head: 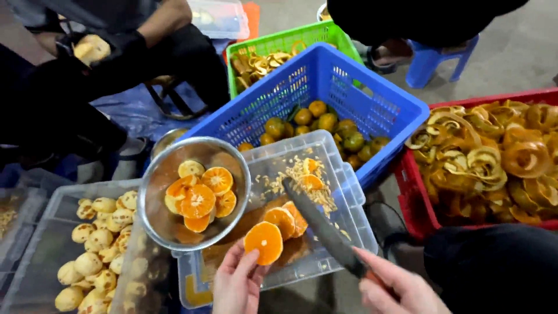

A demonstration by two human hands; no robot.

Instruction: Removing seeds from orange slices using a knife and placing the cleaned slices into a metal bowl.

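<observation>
Presently, right hand (401,288) grips a knife (322,227), blade pointing up-left over the clear tray (354,215); left hand (238,285) pinches an orange half (265,242), cut face up.

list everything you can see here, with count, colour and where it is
round metal bowl: one, silver, centre left, holds orange halves
clear plastic tub: one, centre, holds seeds and cut halves
blue plastic crate: one, top centre, whole green-orange citrus inside
green plastic crate: one, behind the blue, peels inside
red plastic crate: one, right, heaped orange peels
clear tray: one, lower left, many pale peeled fruits
blue plastic stool: one, top right
dark-bladed knife: one, over the tub
left hand: holds an orange half
right hand: grips the knife
</observation>
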